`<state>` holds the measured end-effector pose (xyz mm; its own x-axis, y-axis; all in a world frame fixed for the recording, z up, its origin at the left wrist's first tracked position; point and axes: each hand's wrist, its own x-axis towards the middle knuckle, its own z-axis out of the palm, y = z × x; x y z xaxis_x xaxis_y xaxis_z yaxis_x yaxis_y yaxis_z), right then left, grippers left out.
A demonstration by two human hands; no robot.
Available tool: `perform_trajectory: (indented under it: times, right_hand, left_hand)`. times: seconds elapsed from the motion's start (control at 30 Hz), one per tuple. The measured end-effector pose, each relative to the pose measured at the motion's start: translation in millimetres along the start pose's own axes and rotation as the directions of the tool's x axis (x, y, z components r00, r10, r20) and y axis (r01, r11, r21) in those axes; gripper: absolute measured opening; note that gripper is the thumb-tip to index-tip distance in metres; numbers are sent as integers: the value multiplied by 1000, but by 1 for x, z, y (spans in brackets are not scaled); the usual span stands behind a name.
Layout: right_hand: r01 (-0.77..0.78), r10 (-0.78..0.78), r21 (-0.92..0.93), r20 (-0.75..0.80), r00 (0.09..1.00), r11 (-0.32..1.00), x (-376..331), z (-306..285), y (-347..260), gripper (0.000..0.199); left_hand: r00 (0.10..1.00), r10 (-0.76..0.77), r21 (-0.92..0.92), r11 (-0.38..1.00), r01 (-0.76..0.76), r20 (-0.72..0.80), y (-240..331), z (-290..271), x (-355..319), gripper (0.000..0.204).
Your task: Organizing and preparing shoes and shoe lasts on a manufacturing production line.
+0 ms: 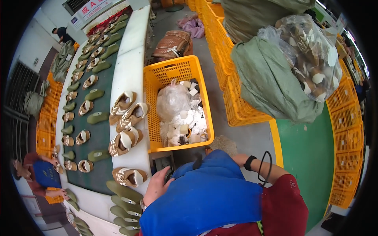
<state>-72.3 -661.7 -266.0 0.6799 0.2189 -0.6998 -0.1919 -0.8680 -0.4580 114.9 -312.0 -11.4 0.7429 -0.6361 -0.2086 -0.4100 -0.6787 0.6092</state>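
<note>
My left hand (156, 185) rests at the edge of the white table (130, 70), fingers bent toward a dark object (170, 173) below the yellow crate (175, 67); I cannot tell whether it grips anything. Nearest it are a beige and brown sneaker (130, 177) and a row of olive green shoe forms (124, 193). My right forearm, with a black wristband (250, 163) and a looped black cord, reaches left. My right hand (237, 158) is mostly hidden behind my blue apron (204, 196).
Three more sneakers (125, 141) lie on the white table beside a dark green conveyor (100, 129) carrying several shoes and green forms. The crate holds a plastic bag and white scraps. Stacked yellow crates, green sacks (271, 86) and a clear bag of shoes stand right. Another person (39, 175) works at lower left.
</note>
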Motion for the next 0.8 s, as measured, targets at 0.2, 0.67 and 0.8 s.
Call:
perform_trajectory:
  times: [0.2, 0.67, 0.8]
  right_hand:
    - [-315, 346, 356, -25, 938, 880, -72, 36, -11, 13]
    - [-460, 661, 621, -129, 739, 635, -120, 125, -75, 23]
    - [-456, 695, 614, -221, 684, 644, -145, 126, -57, 22]
  left_hand:
    - [936, 267, 69, 955, -289, 230, 31, 17, 83, 46]
    - [654, 440, 136, 758, -638, 615, 52, 73, 187, 44]
    - [565, 405, 160, 695, -701, 719, 90, 98, 191, 43]
